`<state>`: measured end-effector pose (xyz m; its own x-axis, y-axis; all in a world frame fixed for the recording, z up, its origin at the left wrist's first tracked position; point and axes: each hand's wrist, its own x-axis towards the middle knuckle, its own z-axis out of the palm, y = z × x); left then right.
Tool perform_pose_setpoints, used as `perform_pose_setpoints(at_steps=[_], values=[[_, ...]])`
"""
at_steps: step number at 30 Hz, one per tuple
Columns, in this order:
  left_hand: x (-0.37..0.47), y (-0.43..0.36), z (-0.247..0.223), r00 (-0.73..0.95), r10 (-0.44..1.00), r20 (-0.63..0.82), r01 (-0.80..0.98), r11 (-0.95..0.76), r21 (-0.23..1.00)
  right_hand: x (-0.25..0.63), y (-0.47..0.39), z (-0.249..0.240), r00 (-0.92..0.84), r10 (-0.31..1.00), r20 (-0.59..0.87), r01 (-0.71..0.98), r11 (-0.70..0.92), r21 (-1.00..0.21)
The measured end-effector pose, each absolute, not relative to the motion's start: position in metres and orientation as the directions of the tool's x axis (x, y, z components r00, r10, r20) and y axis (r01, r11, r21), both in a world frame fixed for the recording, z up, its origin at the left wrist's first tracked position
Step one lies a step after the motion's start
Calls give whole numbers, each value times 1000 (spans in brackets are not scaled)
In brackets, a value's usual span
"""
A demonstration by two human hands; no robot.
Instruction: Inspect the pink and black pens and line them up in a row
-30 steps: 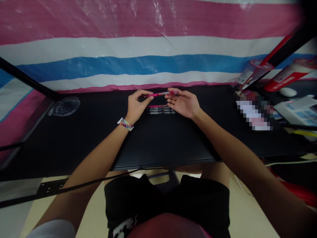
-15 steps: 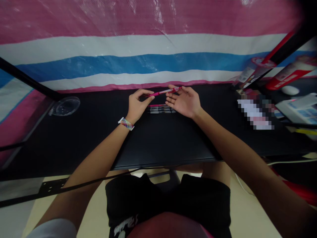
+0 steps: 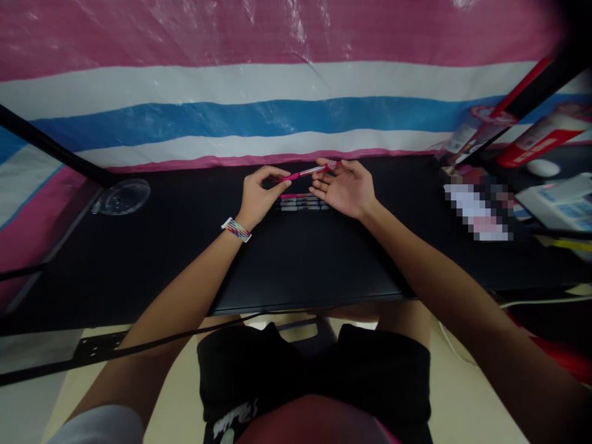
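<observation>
A pink pen (image 3: 306, 173) is held slightly tilted above the black desk, its right end higher. My left hand (image 3: 261, 196) pinches its left end between thumb and fingers. At the other end, the thumb and index finger of my right hand (image 3: 346, 188) close on the pen, palm turned up and the other fingers loosely curled. Beneath the held pen, several pens (image 3: 303, 202) lie side by side on the desk, one pink and the others dark or clear; both hands partly cover their ends.
A clear plastic lid (image 3: 124, 197) lies at the left on the black desk (image 3: 305, 265). At the right stand a clear cup (image 3: 478, 132) with a red straw and a red-and-white container (image 3: 539, 139), near a white rounded object (image 3: 543, 168). A striped sheet (image 3: 259, 117) hangs behind.
Both hands and the pink pen have shifted very slightly to the right. The grip on the pen looks the same.
</observation>
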<state>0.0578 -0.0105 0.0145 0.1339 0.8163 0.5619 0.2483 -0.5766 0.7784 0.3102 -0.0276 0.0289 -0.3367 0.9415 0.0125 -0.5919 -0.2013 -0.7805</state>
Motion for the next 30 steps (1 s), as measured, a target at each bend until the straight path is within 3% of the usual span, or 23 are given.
perform_pose_setpoints(at_steps=[30], values=[[59, -12, 15, 134, 821, 555, 229, -571, 788, 307, -28, 31, -254, 967, -11, -502, -142, -853]])
